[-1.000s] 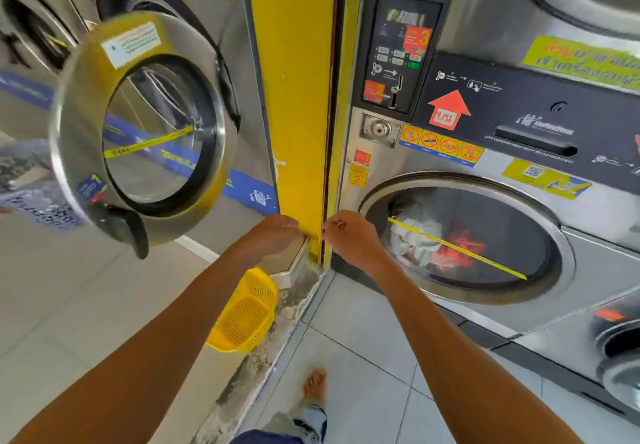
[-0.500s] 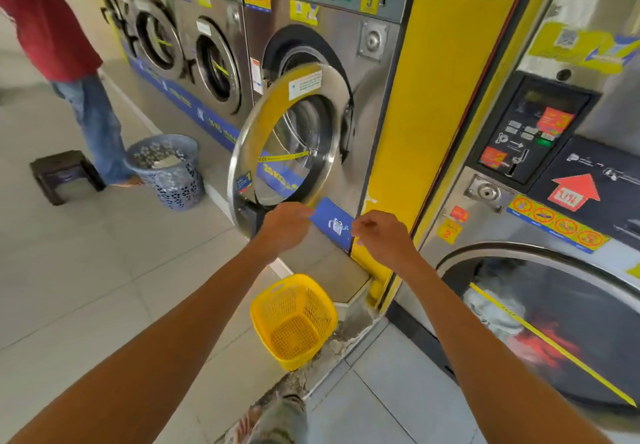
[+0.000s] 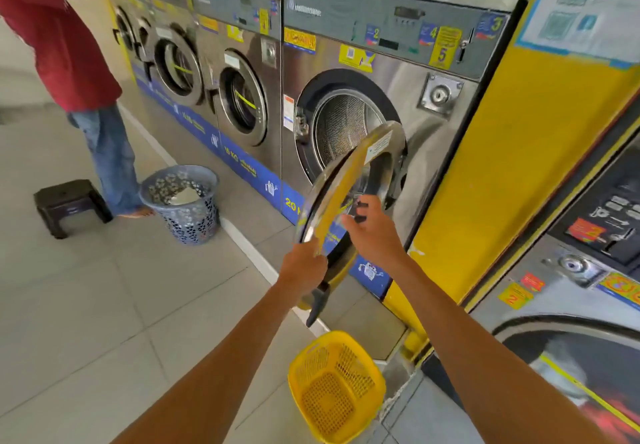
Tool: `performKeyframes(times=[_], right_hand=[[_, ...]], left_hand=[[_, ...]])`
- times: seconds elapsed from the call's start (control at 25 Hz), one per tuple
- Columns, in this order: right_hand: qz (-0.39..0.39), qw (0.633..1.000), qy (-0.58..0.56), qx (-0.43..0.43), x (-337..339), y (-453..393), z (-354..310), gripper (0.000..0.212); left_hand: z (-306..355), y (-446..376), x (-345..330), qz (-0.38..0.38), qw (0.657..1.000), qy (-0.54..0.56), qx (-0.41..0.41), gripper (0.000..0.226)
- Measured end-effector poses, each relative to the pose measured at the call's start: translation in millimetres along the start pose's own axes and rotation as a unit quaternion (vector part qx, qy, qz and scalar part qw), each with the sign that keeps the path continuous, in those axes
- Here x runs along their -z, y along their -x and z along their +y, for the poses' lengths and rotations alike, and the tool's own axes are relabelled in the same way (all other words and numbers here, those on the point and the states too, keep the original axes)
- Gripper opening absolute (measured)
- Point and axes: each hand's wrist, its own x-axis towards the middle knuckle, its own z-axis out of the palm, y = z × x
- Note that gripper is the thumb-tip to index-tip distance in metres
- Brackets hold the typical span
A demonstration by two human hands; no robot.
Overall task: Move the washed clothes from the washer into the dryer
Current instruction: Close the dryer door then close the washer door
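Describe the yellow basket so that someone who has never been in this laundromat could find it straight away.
Start at the row of steel washers and find the only one whose round door hangs open, next to the yellow pillar. On the tiled floor below that door lies the yellow basket, tipped over and empty. The other basket, further left, is grey-blue, round and upright.

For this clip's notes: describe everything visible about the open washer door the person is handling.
The washer door is a round porthole with a shiny metal rim, a yellow inner ring, a white sticker near its top and a dark handle at its lower edge. It stands ajar, swung out from the bare steel drum. The left hand grips its lower rim; the right hand reaches in just behind it.
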Motion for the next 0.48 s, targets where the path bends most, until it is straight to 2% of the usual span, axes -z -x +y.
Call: performKeyframes(times=[0.08,0.12,0.2,0.24,0.28,0.36,0.4,0.48], right_hand=[[0.030,0.996,-0.053,-0.063,-10.7,-20.6,-24.1,0.044],[0.033,0.994,-0.065,-0.086,-15.4,-31.3,-35.0,0.043],[0.027,0.993,-0.062,-0.096,-23.4,-44.4,-46.8,0.029],[0.033,0.993,-0.055,-0.097,-27.8,-50.7,-49.7,0.020],[0.036,0.993,-0.049,-0.100,-30.6,-56.3,-53.6,0.020],[0.033,0.990,-0.066,-0.119,-44.5,-75.2,-58.1,0.030],[0.025,0.989,-0.074,-0.128,-53.6,-85.8,-60.8,0.035],[0.016,0.984,-0.094,-0.153,-75.4,-109.1,-67.3,0.047]], left_hand=[[-6.7,-8.8,6.8,-0.028,0.998,0.053,-0.010,0.009],[-10.0,-14.0,13.1,-0.041,0.997,0.069,-0.007,0.013],[-17.1,-23.7,22.3,-0.070,0.993,0.100,0.000,0.024],[-20.7,-30.6,28.3,-0.091,0.990,0.107,0.004,0.024],[-22.2,-34.8,36.7,-0.099,0.989,0.105,0.010,0.019],[-33.6,-48.8,58.7,-0.090,0.987,0.132,0.033,0.015],[-40.9,-56.7,68.7,-0.088,0.989,0.120,0.026,0.017],[-56.8,-74.6,90.7,-0.063,0.983,0.163,0.049,0.022]])
